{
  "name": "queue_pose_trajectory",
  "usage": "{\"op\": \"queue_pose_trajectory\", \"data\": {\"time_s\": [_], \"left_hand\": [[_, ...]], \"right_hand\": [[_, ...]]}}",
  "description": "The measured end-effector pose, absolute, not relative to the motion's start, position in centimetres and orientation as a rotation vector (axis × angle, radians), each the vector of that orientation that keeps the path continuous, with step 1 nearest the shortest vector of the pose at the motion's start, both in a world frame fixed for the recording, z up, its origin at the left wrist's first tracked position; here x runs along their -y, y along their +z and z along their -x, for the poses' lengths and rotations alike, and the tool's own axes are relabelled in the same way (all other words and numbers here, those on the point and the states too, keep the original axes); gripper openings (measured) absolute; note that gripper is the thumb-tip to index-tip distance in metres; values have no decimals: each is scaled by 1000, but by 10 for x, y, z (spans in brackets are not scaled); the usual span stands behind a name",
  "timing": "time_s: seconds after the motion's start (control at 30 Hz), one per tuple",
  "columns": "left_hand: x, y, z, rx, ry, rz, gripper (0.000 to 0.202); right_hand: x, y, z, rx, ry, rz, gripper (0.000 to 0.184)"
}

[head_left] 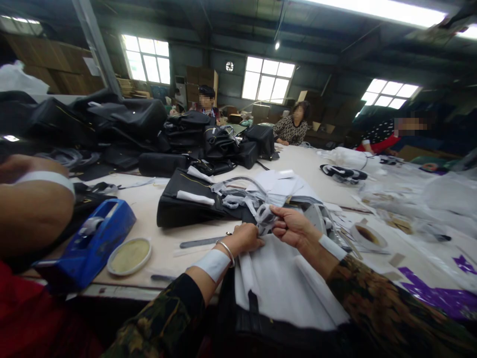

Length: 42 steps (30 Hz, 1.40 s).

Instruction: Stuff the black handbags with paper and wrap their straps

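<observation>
Bunched handles wrapped in translucent plastic (265,219) rise between my two hands. My right hand (292,226) pinches this wrapped bundle from the right. Close by on the left, my left hand (246,237) is closed with its fingers curled downward; what they hold is hidden. Below both hands, a black bag (257,318) leans at the table edge, with white wrapping paper (286,283) spread across it. Just beyond lies another black bag (186,199), bearing white paper rolls and more plastic-wrapped handles.
A blue tape dispenser (89,243) and a round lid of yellowish material (129,256) sit at left, near a co-worker's arm (37,199). Black bags (122,124) are piled behind. Tape roll (368,234), paper sheets (285,186) and purple plastic (439,293) lie rightward. Several people work around the table.
</observation>
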<state>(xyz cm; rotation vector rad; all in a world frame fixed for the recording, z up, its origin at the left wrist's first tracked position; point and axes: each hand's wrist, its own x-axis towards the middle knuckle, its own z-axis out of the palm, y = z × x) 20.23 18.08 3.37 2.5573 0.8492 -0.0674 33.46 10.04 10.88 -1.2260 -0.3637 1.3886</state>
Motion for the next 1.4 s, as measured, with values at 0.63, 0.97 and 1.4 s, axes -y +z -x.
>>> {"op": "queue_pose_trajectory", "data": {"time_s": [0.63, 0.97, 1.4], "left_hand": [[-194, 21, -191, -629, 61, -2378, 34], [-232, 35, -208, -279, 122, -2238, 24], [-232, 26, -217, -206, -76, -2179, 18]], "right_hand": [[-93, 113, -349, 406, 1440, 1319, 29], [-84, 121, -362, 579, 1591, 1346, 34], [-87, 115, -358, 492, 1471, 1396, 29]]}}
